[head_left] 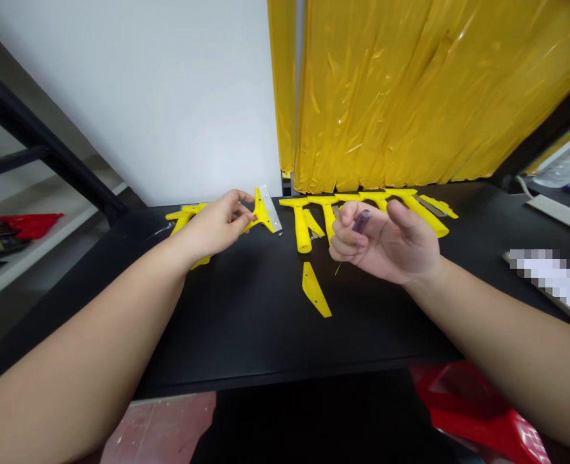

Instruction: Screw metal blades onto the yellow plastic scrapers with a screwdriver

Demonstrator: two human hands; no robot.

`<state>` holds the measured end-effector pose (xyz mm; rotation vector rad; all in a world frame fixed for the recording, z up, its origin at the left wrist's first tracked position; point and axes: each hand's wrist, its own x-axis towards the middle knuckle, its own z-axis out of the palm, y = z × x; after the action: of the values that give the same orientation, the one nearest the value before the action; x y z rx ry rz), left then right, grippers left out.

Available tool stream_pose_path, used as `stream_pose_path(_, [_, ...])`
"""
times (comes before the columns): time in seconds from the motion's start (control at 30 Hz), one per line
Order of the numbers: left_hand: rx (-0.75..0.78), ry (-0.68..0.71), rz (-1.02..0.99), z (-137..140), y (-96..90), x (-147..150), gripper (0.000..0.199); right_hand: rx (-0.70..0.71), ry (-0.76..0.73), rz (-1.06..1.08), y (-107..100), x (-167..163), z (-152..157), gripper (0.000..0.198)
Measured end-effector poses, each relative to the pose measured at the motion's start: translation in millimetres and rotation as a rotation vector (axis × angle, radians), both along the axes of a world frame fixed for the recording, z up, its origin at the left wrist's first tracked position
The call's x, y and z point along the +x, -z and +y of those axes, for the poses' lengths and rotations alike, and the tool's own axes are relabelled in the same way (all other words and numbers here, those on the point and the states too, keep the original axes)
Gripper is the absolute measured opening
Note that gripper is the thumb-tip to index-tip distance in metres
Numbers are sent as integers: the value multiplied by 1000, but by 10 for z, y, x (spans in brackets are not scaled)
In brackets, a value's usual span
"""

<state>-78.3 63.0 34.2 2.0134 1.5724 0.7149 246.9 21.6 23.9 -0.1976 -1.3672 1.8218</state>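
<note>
My left hand (pixel 217 224) pinches a yellow scraper (pixel 262 210) near its head, with a flat metal blade (pixel 271 207) along the far edge. Its handle is mostly hidden behind my fingers. My right hand (pixel 386 245) is turned palm up, its fingers curled round a screwdriver (pixel 362 221) with a purple see-through handle; a thin shaft shows below the fingers. Between the hands, toward the front, a loose yellow blade cover (pixel 316 293) with two holes lies on the black table. A tiny screw (pixel 280 234) is on the table beside the held scraper.
Several yellow scraper handles (pixel 301 229) lie in a row at the back of the black table (pixel 246 335), with covers among them. More yellow pieces (pixel 201 262) lie under my left wrist. Yellow plastic sheeting (pixel 391 96) and a white panel (pixel 169 96) stand behind. A red stool (pixel 478 406) is below right.
</note>
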Motion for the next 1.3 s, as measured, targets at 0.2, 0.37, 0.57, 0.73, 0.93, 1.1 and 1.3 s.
stream_pose_path(0.2, [250,62,249,-41,-59,43,41,11,3,5,3,3,1,52])
stream_pose_path(0.37, [319,197,441,-48,-32,73,37,7,2,7,5,6,-1,48])
stream_pose_path(0.57, [409,226,494,-71,15,107,38,34,-13,-4,10,7,16,55])
stream_pose_path(0.73, [447,228,544,-80,0,122,38,42,-9,-23,-1,5,4,53])
stream_pose_path(0.93, [461,300,592,-33,17,83,35,31,24,-49,-17,4,-20,48])
stream_pose_path(1.1, [504,308,563,2,66,60,35,31,38,-56,-19,7,-25,47])
stream_pose_path(1.3, [535,329,528,20,65,35,31,34,66,-94,-33,-9,-27,48])
